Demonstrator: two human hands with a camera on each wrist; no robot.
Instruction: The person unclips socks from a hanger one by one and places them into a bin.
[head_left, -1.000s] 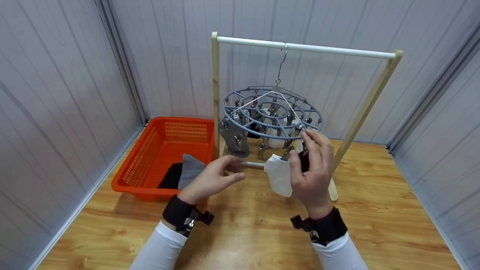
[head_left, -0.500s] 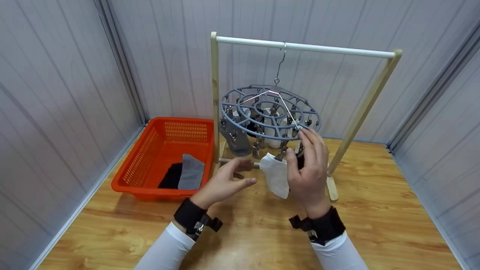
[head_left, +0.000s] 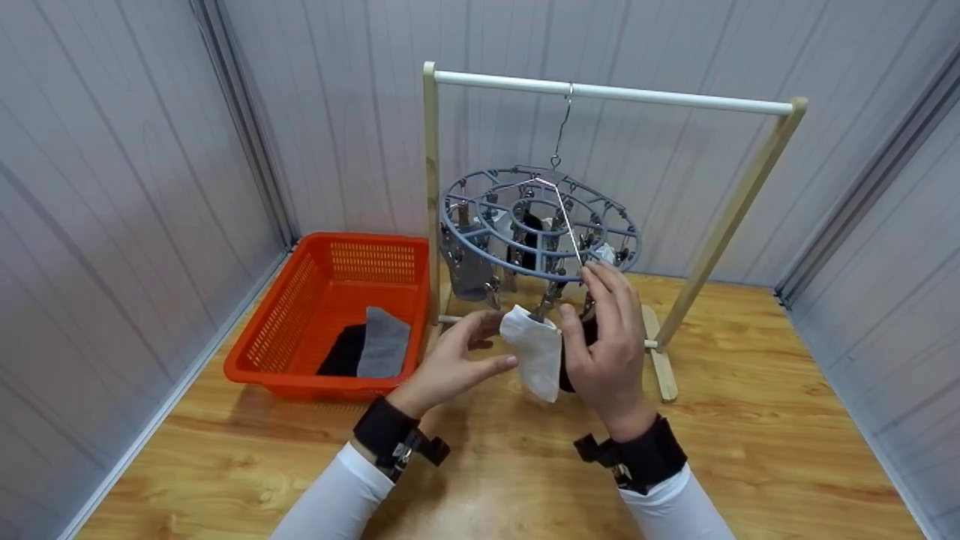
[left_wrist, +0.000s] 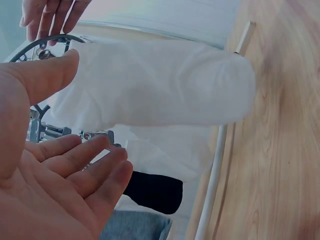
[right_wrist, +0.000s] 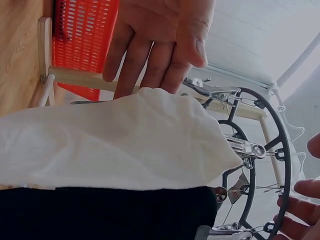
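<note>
Sock point(head_left: 535, 356), white and clipped to the round hanger point(head_left: 525, 271), hung with its long axis nearly vertical between our left hand point(head_left: 451, 367), whose relaxed grip held nothing, and our right hand point(head_left: 611, 349), whose fingers stood unclenched and loosely extended at the hanger's rim.

- You had a white sock point(head_left: 532, 358) of matt cloth.
- Your round hanger point(right_wrist: 288, 165) looked like smooth plastic.
- Its clips point(right_wrist: 245, 148) were shiny metal.
- Your basket point(head_left: 300, 382) looked like perforated plastic.
- Your worktop point(head_left: 495, 450) showed glossy wood grain.
</note>
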